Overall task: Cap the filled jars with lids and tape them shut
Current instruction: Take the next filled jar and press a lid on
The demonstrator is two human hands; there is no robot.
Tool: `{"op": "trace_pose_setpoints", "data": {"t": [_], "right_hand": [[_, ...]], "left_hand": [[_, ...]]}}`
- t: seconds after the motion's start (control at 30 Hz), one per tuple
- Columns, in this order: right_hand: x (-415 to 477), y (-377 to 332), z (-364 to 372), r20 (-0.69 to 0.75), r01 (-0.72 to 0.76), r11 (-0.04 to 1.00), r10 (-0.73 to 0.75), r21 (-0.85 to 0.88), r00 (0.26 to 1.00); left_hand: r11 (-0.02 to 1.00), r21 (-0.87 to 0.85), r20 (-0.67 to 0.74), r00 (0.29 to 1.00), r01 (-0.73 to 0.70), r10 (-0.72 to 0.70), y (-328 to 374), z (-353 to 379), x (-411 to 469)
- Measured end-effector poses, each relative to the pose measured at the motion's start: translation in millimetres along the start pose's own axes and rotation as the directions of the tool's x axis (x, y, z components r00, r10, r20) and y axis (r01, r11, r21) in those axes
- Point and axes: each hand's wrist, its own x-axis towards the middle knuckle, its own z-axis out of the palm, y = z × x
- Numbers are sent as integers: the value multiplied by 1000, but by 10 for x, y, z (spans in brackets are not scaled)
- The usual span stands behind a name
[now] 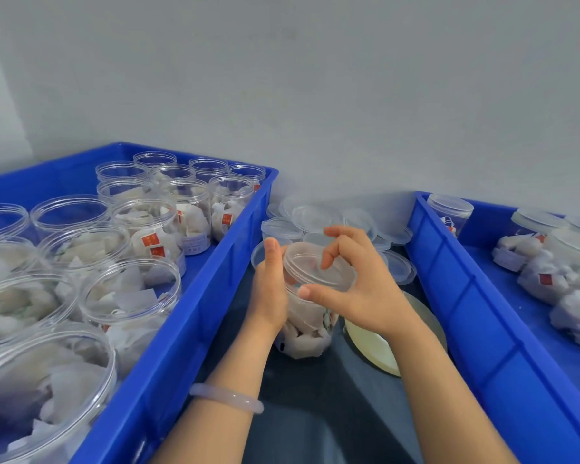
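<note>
Filled jar (303, 324), centre frame | left hand (270, 289) grip clamped round it | right hand (359, 289) grip pinching lid (318, 266) on rim | risk: one-sided press likely seats lid crooked, popping off before taping

Both bare forearms enter from 6 o'clock and angle toward each other near the centre. The left hand (270, 296) grips the jar (303, 333) from its 9 o'clock side, with the thumb pointing up toward 12 o'clock. The right hand (365, 296) arches over the lid (310, 264) from 3 o'clock, thumb at the near edge, index fingertip curled down onto the top, other fingers raised.
</note>
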Motion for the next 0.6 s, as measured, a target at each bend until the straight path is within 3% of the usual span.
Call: {"op": "trace_pose_setpoints", "data": {"t": [0.17, 0.3, 0.43, 0.6], "right_hand": [[26, -13, 169, -23, 107, 993, -106, 46, 994], [16, 3, 195, -65, 105, 994, -103, 42, 993], [23, 12, 191, -46, 98, 994, -96, 47, 994], [28, -6, 196, -40, 110, 993, -108, 48, 993]], "left_hand": [[998, -58, 73, 997, -29, 34, -19, -42, 36], [992, -120, 153, 986, -48, 66, -80, -81, 20], [983, -177, 117, 993, 48, -28, -170, -83, 27], [989, -121, 8, 996, 85, -85, -247, -84, 29]]}}
